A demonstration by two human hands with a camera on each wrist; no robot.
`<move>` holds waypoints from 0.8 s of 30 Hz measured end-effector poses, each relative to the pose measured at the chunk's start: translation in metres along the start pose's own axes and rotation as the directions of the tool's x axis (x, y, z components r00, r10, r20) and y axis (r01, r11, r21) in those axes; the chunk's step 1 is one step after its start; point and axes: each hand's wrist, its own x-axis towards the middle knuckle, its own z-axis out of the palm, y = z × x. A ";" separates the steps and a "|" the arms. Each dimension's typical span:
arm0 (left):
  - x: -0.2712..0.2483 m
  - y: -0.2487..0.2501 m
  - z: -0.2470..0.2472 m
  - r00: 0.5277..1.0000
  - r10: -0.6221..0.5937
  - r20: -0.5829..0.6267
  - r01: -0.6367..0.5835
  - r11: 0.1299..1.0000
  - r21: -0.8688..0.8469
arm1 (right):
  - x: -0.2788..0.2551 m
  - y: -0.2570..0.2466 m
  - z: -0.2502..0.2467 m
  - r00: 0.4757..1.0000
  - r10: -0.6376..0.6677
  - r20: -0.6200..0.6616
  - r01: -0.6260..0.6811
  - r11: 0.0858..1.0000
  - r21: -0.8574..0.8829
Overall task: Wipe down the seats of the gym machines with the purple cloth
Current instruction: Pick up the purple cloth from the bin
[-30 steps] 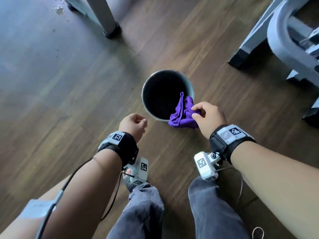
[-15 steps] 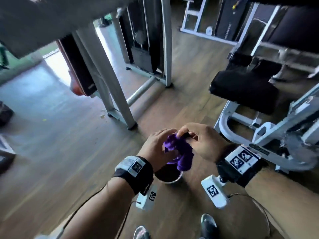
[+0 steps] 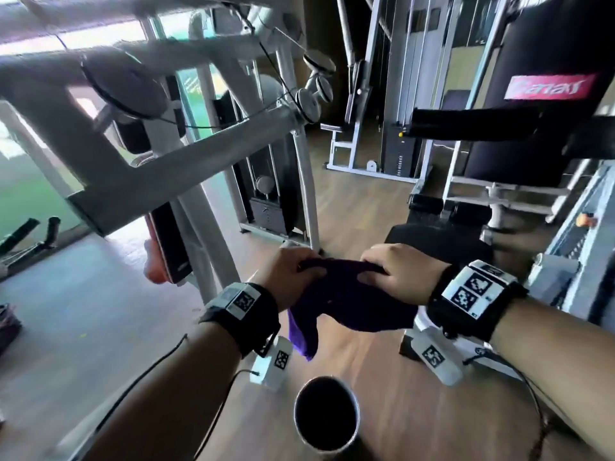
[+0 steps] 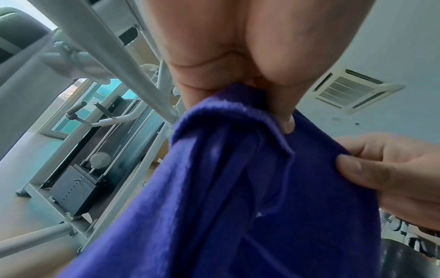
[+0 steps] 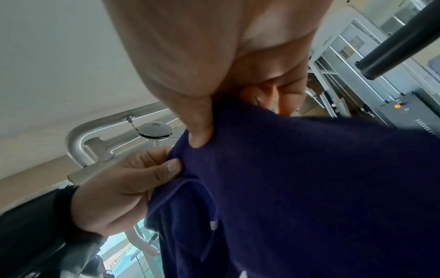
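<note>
The purple cloth (image 3: 342, 301) hangs spread between both hands at chest height, above the floor. My left hand (image 3: 293, 277) pinches its left top edge, and my right hand (image 3: 396, 274) pinches the right top edge. In the left wrist view the cloth (image 4: 238, 197) drapes down from my thumb and fingers. In the right wrist view the cloth (image 5: 309, 188) fills the lower right. A black padded seat (image 3: 436, 241) of a gym machine lies just beyond my right hand.
A metal bucket (image 3: 326, 414) stands on the wooden floor below the cloth. A grey machine frame (image 3: 173, 154) slants across the left. A black backrest (image 3: 545, 94) rises at the right. Weight stacks (image 3: 396, 144) stand behind.
The cloth has been lifted out of the bucket and spread open between both hands. My view has risen from the floor to the machines.
</note>
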 end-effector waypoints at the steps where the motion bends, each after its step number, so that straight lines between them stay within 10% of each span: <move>1: 0.001 0.007 -0.003 1.000 0.022 0.012 -0.022 1.000 -0.017 | -0.001 -0.001 -0.002 1.000 0.018 -0.007 -0.018 1.000 -0.012; 8: 0.008 0.008 -0.009 0.981 -0.178 0.073 0.167 0.976 0.139 | -0.007 -0.007 0.015 0.953 0.301 0.040 -0.303 0.935 0.186; 12: 0.000 -0.010 0.002 0.948 -0.308 0.076 0.271 0.910 0.315 | -0.014 -0.029 0.049 0.931 0.334 -0.145 -0.298 0.927 0.227; 15: -0.014 -0.003 0.015 0.902 -0.425 0.075 0.431 0.888 -0.160 | -0.022 -0.059 0.070 0.932 0.270 -0.243 -0.187 0.931 0.315; 19: -0.031 0.009 0.018 0.787 -0.451 0.420 0.594 0.371 -0.714 | -0.034 -0.095 0.089 0.951 0.156 -0.269 -0.066 0.947 0.314; 24: -0.035 -0.001 0.017 0.880 -0.266 0.394 0.476 0.482 -0.736 | -0.062 -0.104 0.094 0.958 0.182 -0.223 -0.103 0.940 0.324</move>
